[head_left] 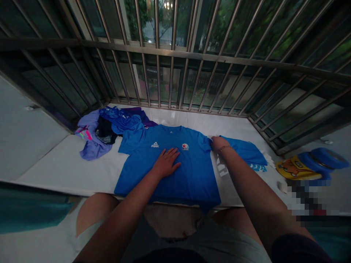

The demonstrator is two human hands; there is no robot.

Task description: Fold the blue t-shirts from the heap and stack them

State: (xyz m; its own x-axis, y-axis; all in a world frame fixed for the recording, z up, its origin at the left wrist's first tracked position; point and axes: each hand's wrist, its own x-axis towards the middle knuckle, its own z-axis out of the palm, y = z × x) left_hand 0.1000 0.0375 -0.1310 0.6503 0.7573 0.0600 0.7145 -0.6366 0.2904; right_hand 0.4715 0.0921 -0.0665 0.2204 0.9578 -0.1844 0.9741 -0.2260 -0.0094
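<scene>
Blue shirt [167, 186] lies spread, unfolded; blue garment [244, 150] at right is folded.
Shirt sits on white ledge [60, 168]. Left hand [166, 163] rests open on it; right hand [219, 143] curls at its sleeve [204, 142], grip not discernible. Garment heap [106, 128] at left is unfolded.

Dim, weak daylight from barred window [179, 54], stretched edges, pixelated patch [309, 202] at right

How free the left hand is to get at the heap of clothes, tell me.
Probably yes: the left hand rests flat on the spread blue shirt, and the heap of clothes lies to its left with nothing standing up between them.
</scene>
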